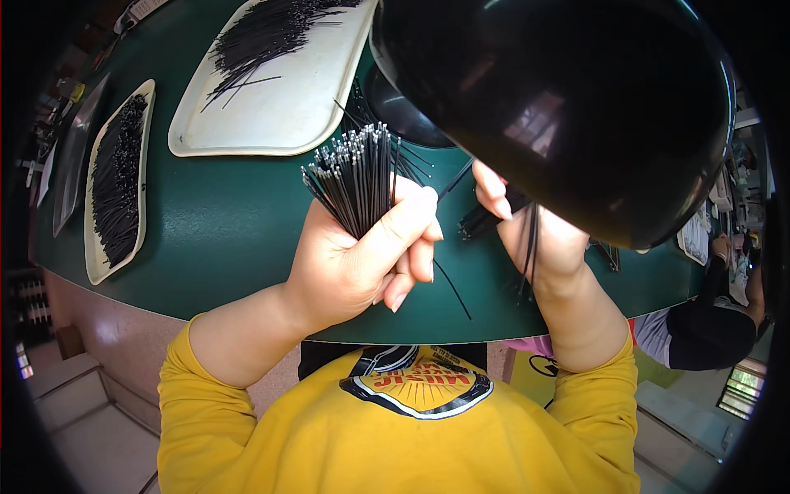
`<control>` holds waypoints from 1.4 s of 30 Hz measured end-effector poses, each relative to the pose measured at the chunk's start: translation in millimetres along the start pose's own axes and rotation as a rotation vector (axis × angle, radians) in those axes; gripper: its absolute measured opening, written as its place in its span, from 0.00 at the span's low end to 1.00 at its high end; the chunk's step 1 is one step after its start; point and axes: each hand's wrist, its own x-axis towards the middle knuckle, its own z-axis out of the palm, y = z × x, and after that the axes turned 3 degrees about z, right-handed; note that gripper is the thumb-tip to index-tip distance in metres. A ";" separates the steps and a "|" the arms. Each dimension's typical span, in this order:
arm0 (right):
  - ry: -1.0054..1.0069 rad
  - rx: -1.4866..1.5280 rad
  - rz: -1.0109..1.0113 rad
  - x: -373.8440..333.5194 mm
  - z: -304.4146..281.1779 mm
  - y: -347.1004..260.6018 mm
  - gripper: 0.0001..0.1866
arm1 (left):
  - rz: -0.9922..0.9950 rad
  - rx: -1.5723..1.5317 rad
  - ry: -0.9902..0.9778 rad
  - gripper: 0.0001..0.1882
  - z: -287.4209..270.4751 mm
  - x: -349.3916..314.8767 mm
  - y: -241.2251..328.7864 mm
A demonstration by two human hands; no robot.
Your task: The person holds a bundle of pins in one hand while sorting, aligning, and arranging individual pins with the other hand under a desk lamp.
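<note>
In my left hand (341, 259) is a thick upright bundle of thin black wires (355, 181) with silvery tips, my fingers wrapped round it. One loose wire (451, 288) hangs below that hand, over the green table. To the right, my right hand (561, 247) is partly hidden under a large glossy black dome, which looks like a lamp shade (576, 107). Several black wires (531, 239) lie across its palm and between its curled fingers. A dark cluster of wire ends (477, 224) shows beside those fingers.
Beyond my left hand, a cream tray (280, 128) holds a heap of black wires. A narrower tray (97, 267) of wires stands at the left, by a clear sheet-like tray (78, 160). A black round base (403, 111) stands under the dome. Another person (712, 329) is at the right.
</note>
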 end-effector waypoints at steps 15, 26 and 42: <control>-0.256 -0.321 -0.223 -6.2 12.3 -22.1 0.13 | -0.236 -0.141 -0.087 0.12 0.3 -0.6 6.8; -0.295 -0.333 -0.235 -5.9 10.0 -23.2 0.14 | -0.253 -0.274 -0.180 0.14 -0.2 0.4 0.8; -0.280 -0.344 -0.111 -1.3 -4.0 -28.9 0.17 | 0.045 0.181 -0.057 0.11 4.5 -4.3 -9.9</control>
